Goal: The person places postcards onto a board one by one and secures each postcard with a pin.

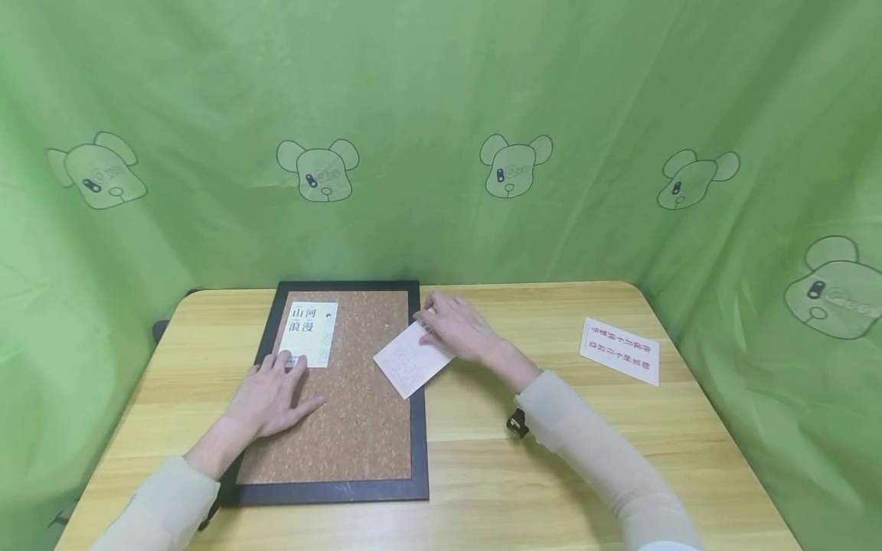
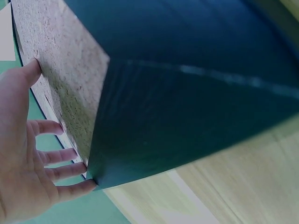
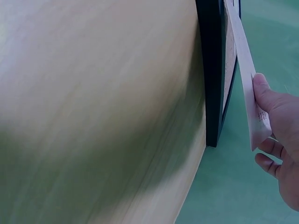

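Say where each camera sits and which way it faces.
Head: worn on the head, facing forward and down at the corkboard; left hand, right hand and both sleeves show.
Left wrist: on that wrist, facing the corkboard's frame corner; the left hand shows.
Right wrist: on that wrist, facing the table and frame edge; the right hand shows.
Head and right wrist share the held card.

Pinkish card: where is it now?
Head view, near centre: the pinkish card is in the right hand's grip, over the corkboard's right frame edge, right of the black-lettered card.
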Demonstrator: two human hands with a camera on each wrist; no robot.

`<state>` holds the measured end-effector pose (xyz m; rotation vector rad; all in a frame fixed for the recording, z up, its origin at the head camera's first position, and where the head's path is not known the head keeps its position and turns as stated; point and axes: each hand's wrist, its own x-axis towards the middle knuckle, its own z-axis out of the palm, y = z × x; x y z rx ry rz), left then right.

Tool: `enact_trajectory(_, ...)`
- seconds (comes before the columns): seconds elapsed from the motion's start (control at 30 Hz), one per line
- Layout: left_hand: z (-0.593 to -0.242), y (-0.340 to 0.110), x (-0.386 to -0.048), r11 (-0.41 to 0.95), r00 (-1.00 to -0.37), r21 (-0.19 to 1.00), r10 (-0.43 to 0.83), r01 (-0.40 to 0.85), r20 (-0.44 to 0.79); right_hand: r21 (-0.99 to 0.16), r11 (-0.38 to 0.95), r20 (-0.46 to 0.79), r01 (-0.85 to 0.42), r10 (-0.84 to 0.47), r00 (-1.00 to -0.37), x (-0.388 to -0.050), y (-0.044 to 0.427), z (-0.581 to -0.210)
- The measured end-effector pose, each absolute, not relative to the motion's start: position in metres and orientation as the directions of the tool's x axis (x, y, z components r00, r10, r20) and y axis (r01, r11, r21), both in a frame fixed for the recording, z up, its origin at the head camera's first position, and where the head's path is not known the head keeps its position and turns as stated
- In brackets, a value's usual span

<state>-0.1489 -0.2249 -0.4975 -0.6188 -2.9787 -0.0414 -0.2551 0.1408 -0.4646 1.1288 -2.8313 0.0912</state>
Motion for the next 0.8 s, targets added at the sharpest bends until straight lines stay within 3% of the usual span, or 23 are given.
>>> enact_trajectory(0.8, -0.499, -0.226, -0.150, 0.916, -0.912, 0.005, 0.399, 0.401, 0.094, -0.041, 0.706, 0.055, -0.707, -0.705, -0.708, -0.255, 0.125, -0.474)
